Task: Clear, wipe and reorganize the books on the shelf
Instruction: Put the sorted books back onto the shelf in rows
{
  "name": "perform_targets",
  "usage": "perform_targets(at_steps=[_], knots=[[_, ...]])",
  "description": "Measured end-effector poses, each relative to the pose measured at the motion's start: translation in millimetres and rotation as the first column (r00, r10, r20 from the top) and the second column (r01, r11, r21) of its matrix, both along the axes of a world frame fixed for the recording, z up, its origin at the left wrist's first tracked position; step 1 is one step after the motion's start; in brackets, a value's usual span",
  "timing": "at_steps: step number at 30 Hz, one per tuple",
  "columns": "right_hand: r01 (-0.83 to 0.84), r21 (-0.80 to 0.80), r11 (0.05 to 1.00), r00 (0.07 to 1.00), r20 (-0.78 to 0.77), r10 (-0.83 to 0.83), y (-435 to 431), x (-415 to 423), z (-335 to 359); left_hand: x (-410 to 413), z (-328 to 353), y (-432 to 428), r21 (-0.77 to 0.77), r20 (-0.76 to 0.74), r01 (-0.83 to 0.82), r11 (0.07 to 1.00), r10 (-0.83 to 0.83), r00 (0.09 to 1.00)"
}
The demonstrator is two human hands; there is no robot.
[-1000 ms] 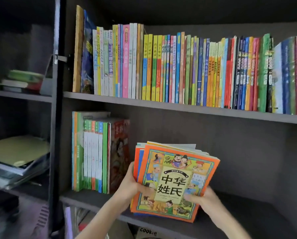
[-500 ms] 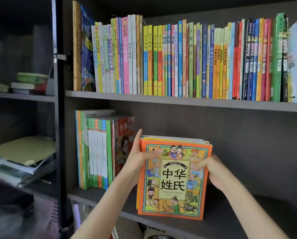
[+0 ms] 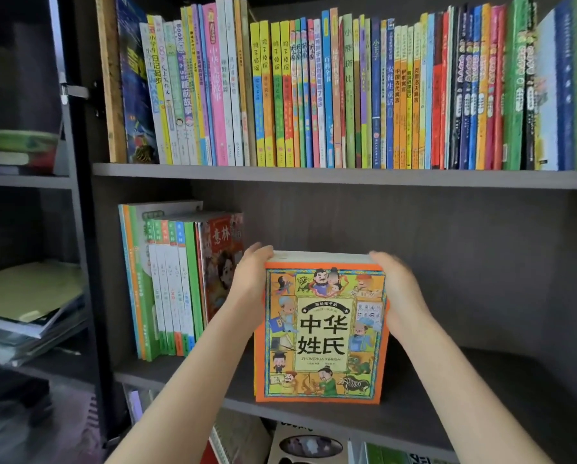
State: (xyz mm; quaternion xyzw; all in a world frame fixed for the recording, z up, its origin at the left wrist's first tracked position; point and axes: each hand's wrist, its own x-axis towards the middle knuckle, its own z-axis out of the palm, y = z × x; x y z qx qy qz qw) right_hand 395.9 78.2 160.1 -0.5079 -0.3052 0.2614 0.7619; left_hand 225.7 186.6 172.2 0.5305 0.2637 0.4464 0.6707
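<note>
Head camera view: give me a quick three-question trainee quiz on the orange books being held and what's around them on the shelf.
1. True or false: the stack of orange-covered picture books stands upright on the dark grey middle shelf board, cover facing the camera.
2. Where do the left hand and right hand hold the stack? A) its two sides near the top; B) flat underneath it; C) only one hand touches it.
3. Fill in: the row of green-spined upright books stands on the stack's ____ side.
Key: 1 true; 2 A; 3 left.
</note>
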Motion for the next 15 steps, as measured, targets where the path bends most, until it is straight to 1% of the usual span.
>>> perform_targets(at_steps=[2, 3, 6, 9, 11, 13, 15], knots=[[-0.048, 0.028, 0.998, 0.998, -0.043, 0.049, 0, 0, 3, -3, 2, -7, -0.007, -0.008, 0.115, 0.993, -0.115, 0.993], [-0.081, 0.034, 0.996, 0.996, -0.039, 0.083, -1, 0, 4, -5, 3, -9, 0.011, -0.019, 0.140, 0.990, -0.140, 0.990], [-0.117, -0.010, 0.993, 0.992, 0.054, 0.117, -2, 1, 3, -6, -4, -7, 0.049, -0.063, 0.176, 0.983, -0.173, 0.983], [-0.068, -0.109, 0.992, 0.988, 0.128, 0.081, -1, 0, -6, -6, -26, -2, 0.152, -0.035, 0.162, 0.975, -0.158, 0.987], [-0.014, -0.137, 0.990, 0.987, 0.159, 0.036, -2, -3, -16, -4, -55, -2, 0.215, -0.081, 0.119, 0.969, -0.103, 0.991], [-0.025, -0.154, 0.988, 0.978, 0.202, 0.056, -7, -6, -33, -4, -79, -7, 0.211, -0.127, 0.074, 0.975, -0.047, 0.991], [-0.001, -0.227, 0.974, 0.964, 0.259, 0.062, -15, -7, -57, -4, -91, -4, 0.197, -0.130, 0.061, 0.979, -0.036, 0.991]])
